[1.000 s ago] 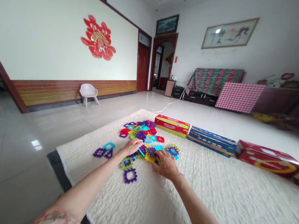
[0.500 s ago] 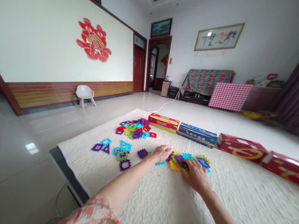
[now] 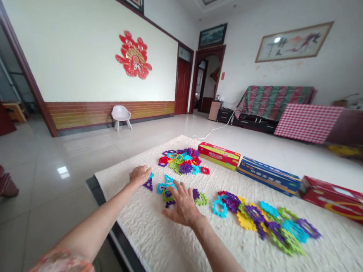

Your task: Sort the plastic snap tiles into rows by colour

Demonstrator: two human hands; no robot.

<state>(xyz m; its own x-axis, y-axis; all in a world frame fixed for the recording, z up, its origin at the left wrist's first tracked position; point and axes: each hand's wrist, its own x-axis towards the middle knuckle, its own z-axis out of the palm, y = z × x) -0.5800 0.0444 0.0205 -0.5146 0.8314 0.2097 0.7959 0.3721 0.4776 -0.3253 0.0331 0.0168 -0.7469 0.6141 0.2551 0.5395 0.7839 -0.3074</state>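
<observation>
My left hand (image 3: 139, 175) rests at the left side of the cloth, over a small group of plastic building pieces, its fingers loosely stretched and covering part of them. A purple triangular piece (image 3: 148, 184) shows beside its fingertips. My right hand (image 3: 184, 206) is open, fingers spread, above cyan pieces (image 3: 165, 185) and a green piece (image 3: 167, 196), which it partly hides. Just past its knuckles lie a purple piece (image 3: 195, 193) and a green one (image 3: 202, 198). To the right spreads a heap of purple, yellow, cyan and green pieces (image 3: 257, 214), apart from both hands.
A mixed pile of pieces (image 3: 184, 161) lies toward the far edge of the cream quilted cloth (image 3: 223, 255). Behind stand a red-and-yellow box (image 3: 219, 156), a blue box (image 3: 268, 175) and a dark red box (image 3: 338, 200). A white chair (image 3: 121, 114) stands on the floor.
Both hands have moved left, leaving the right-hand heap, which now lies spread out uncovered. My left hand has reached the leftmost group and my right hand the middle one. The view has turned left.
</observation>
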